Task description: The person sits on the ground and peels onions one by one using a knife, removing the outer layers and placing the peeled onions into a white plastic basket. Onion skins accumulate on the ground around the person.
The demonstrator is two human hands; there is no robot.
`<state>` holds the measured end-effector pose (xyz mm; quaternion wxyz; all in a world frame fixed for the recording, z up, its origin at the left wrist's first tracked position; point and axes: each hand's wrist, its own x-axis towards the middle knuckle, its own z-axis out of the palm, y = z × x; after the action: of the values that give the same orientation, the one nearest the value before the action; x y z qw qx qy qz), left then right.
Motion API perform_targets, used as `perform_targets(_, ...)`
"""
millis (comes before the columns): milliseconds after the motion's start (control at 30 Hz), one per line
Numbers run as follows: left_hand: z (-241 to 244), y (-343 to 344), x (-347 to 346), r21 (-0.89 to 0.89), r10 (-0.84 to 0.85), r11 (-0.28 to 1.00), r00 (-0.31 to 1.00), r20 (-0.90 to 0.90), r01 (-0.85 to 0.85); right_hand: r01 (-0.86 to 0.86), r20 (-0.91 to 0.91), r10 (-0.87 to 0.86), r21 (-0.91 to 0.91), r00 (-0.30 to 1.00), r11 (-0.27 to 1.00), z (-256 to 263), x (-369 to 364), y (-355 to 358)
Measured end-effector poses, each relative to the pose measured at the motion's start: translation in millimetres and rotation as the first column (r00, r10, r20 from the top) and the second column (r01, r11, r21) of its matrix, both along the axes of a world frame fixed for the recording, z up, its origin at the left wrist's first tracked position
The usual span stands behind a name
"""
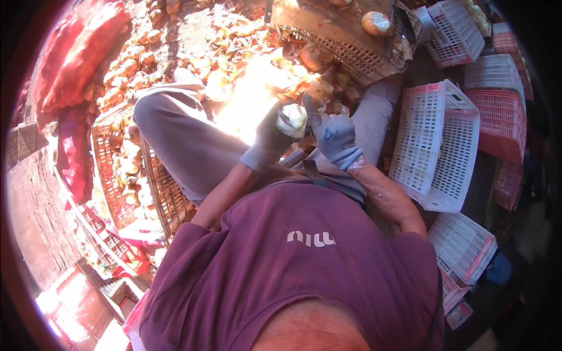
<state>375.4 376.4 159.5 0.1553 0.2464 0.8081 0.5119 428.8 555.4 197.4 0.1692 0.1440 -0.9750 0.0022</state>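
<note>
My left hand, in a dark-stained grey work glove, grips a peeled white onion in front of my lap. Close to the onion's right side is my right hand, in a grey glove with a blue mark. Its index finger points forward and its other fingers are curled. Whether something is inside that curl is hidden. Beyond both hands lies a heap of onions and loose skins, partly washed out by bright sunlight.
An overturned plastic crate ahead bears a partly peeled onion and a wooden-handled knife. A crate of onions and red mesh sacks are on the left. White crates and red crates stand on the right.
</note>
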Motion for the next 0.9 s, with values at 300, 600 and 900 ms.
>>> perform_targets(300,-25,6,-7,0.013,0.108,0.994,0.983,0.151,-0.111,0.021,-0.113,-0.023,-0.018,0.993,1.0,-9,-22,-4)
perform_targets(600,20,-7,-28,0.64,-0.171,0.723,0.83,0.531,-0.261,0.318,0.233,-0.294,-0.073,0.927,0.945,-39,-8,17)
perform_targets(900,71,-22,-32,0.611,-0.276,0.766,0.757,0.592,-0.199,0.28,0.319,-0.083,-0.642,0.944,0.714,40,-5,6)
